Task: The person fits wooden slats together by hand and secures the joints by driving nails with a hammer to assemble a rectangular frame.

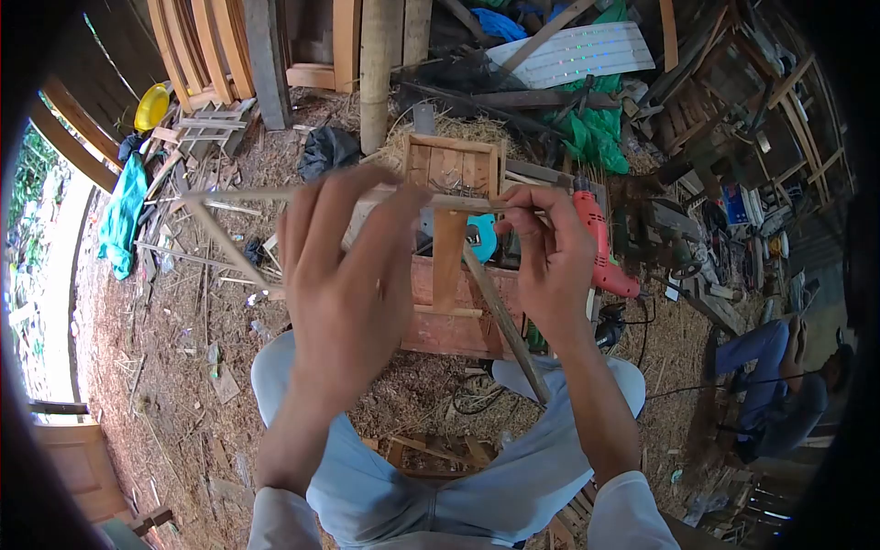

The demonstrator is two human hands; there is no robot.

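I hold thin bamboo strips [238, 195] up in front of me, joined at an angle into a frame; one runs level and another slants down to the left. My left hand [344, 275] pinches the level strip near its middle, fingers raised. My right hand [550, 261] grips the strip's right end with curled fingers. Below my hands stands a reddish wooden box [458, 321] with tools in it.
A red power drill [600, 247] and a teal tool [481, 236] lie at the box. A small wooden tray [454, 165] sits behind it. A wooden post [378, 64] rises beyond. Another person [779, 394] sits at the right. Straw and offcuts cover the ground.
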